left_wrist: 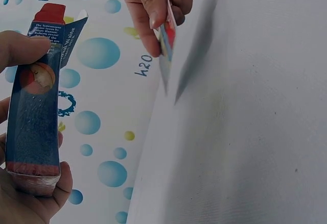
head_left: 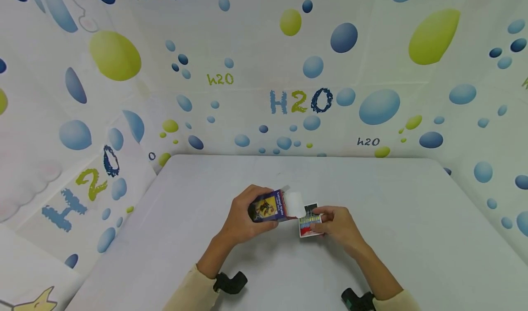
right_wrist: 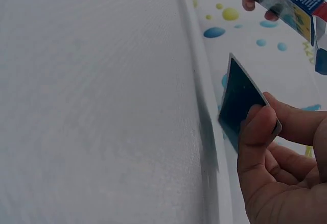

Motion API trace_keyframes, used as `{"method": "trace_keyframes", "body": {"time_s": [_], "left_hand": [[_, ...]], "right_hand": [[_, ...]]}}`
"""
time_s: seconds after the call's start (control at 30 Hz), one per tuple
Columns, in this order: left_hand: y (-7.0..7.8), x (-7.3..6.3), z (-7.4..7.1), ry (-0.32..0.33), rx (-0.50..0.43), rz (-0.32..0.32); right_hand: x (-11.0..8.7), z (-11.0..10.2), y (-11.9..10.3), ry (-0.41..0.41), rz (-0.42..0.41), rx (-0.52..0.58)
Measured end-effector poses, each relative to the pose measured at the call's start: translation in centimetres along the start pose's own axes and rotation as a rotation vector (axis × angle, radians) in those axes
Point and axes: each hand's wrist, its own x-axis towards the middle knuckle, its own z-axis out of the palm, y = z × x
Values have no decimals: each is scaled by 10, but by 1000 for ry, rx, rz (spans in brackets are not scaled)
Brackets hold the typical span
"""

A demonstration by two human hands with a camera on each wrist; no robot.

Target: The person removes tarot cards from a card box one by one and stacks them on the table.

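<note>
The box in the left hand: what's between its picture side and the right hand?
In the head view, the box's open white flap comes first, then the colourful card that the right hand pinches.

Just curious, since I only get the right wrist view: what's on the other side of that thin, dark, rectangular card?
Observer: The thin rectangular card has red near the bottom of its other face in the head view.
Visitor: What else am I missing?
Observer: A round picture on a narrow side of the small dark-blue printed cardboard box, in the left wrist view.
Visitor: Anything more?
Observer: Cream fabric sleeves at the head view's bottom edge.
</note>
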Motion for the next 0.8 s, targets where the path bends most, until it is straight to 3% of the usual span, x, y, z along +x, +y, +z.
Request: {"method": "trace_keyframes", "body": {"time_s": [0.3,0.53,0.8], "left_hand": [[-2,0,2,-3,-12,2],[-1,-1,3,-3,3,1],[2,0,6,-5,-3,11]], "right_hand": [[-1,4,8,-39,95,-139],[-3,5,8,-65,58,-323],[0,7,10,-11,-2,-516]]}}
